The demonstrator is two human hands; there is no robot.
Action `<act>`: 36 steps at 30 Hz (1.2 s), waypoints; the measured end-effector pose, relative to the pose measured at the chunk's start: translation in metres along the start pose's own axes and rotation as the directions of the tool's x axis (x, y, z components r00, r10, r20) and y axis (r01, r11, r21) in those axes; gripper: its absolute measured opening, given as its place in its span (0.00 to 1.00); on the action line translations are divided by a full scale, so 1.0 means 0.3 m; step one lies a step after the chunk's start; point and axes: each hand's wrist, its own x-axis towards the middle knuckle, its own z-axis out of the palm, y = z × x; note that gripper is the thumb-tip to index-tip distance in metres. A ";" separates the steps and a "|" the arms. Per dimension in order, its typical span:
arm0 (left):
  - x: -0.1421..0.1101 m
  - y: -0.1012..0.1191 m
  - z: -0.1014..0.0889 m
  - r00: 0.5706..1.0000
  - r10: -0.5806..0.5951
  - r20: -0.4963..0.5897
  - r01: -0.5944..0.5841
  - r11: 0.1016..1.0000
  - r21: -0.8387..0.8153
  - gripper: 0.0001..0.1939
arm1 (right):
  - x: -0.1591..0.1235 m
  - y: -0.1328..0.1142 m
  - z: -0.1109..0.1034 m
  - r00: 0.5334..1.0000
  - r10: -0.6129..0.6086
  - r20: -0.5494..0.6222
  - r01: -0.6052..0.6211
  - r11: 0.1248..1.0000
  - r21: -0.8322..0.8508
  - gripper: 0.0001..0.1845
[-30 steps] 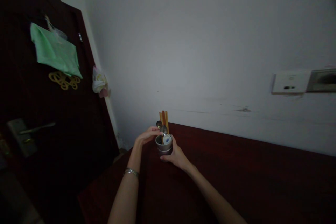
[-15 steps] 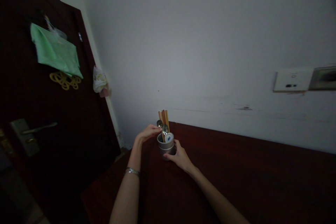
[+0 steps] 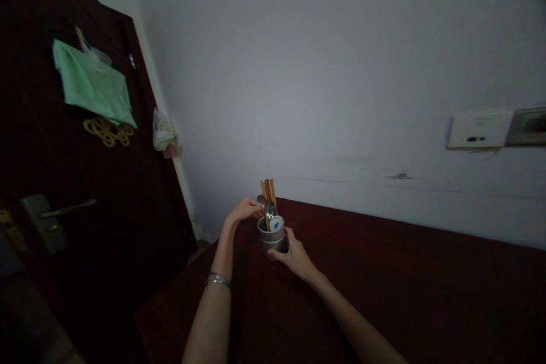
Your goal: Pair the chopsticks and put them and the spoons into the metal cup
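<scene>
A grey metal cup (image 3: 272,243) stands upright on the dark red table. My right hand (image 3: 296,255) wraps round its right side, thumb at the front. Several wooden chopsticks (image 3: 268,189) rise from the cup, together with a metal spoon (image 3: 270,210) and a white piece with a blue mark (image 3: 277,223), perhaps a porcelain spoon. At the cup's left rim my left hand (image 3: 245,210) is closed, fingertips pinched just below the bowl of another metal spoon (image 3: 261,200). That spoon's lower end is hidden.
The dark red table (image 3: 358,261) runs along a pale wall (image 3: 324,79) with a socket plate (image 3: 480,130) at right. On the left is a dark door (image 3: 140,205) with a lever handle (image 3: 68,209) and a hanging green cloth (image 3: 94,82). A plastic bag (image 3: 163,131) hangs by the frame.
The view has shifted slightly. My left fingers and the bowl of the left metal spoon have turned a little; my right hand keeps its hold on the cup.
</scene>
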 end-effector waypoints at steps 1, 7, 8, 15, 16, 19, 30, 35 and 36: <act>0.002 0.004 -0.001 1.000 -0.004 0.002 0.004 1.000 0.006 0.13 | -0.001 -0.001 0.000 1.000 -0.001 0.001 0.001 1.000 -0.005 0.37; 0.010 0.004 0.001 0.998 0.057 -0.022 -0.058 0.998 -0.016 0.11 | -0.006 -0.014 -0.001 1.000 -0.012 0.003 0.012 1.000 -0.020 0.37; 0.009 0.002 0.002 0.997 0.069 -0.034 -0.070 0.997 -0.022 0.10 | -0.007 -0.017 -0.001 1.000 -0.010 0.004 0.010 1.000 -0.024 0.37; -0.012 0.031 -0.006 0.960 0.152 -0.236 -0.165 0.986 -0.035 0.10 | -0.008 -0.025 -0.005 1.000 0.002 0.007 -0.002 1.000 -0.027 0.39; -0.015 0.039 -0.010 0.946 0.167 -0.279 -0.184 0.982 -0.035 0.10 | -0.009 -0.025 -0.004 1.000 -0.004 0.009 0.004 1.000 -0.022 0.39; -0.027 0.068 -0.027 0.892 0.213 -0.399 -0.255 0.965 -0.055 0.10 | -0.011 -0.025 -0.003 1.000 -0.022 0.021 0.022 1.000 0.007 0.39; -0.098 0.214 -0.060 0.671 0.179 -0.720 -0.548 0.773 -0.319 0.13 | -0.003 -0.014 -0.004 0.999 -0.013 0.044 0.011 0.999 0.042 0.46; -0.114 0.240 -0.037 0.707 0.148 -0.691 -0.522 0.770 -0.368 0.15 | 0.025 -0.038 -0.061 0.991 0.013 0.134 -0.025 0.996 0.089 0.52; -0.116 0.244 -0.030 0.715 0.146 -0.684 -0.515 0.771 -0.374 0.15 | 0.035 -0.051 -0.091 0.983 0.067 0.170 -0.081 0.994 0.075 0.49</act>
